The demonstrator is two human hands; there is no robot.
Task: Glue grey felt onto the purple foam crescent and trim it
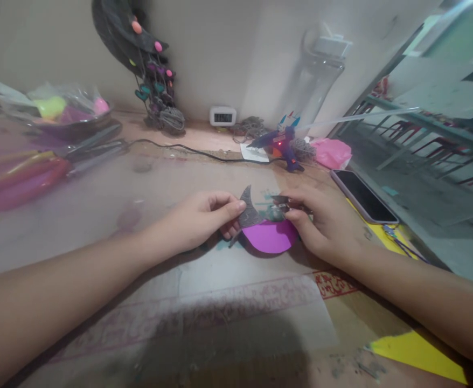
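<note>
My left hand [214, 215] pinches a small dark grey pointed piece [249, 209] between thumb and fingers, with its tip upward. Below it, a round-edged magenta piece [271, 238] lies between my two hands and meets the grey piece's lower edge. My right hand [311, 218] is closed around a small dark tool [282, 203] whose pointed end faces left toward the grey piece. The tool's far part is hidden by my right fingers, and its exact kind is hard to make out.
Behind my hands are a purple glue gun [287, 146] with a cable, a small white clock [223, 116] and a pink bundle [332, 153]. A phone [364, 196] lies at right. A bowl [62, 123] and red-pink packets [22, 180] are at left.
</note>
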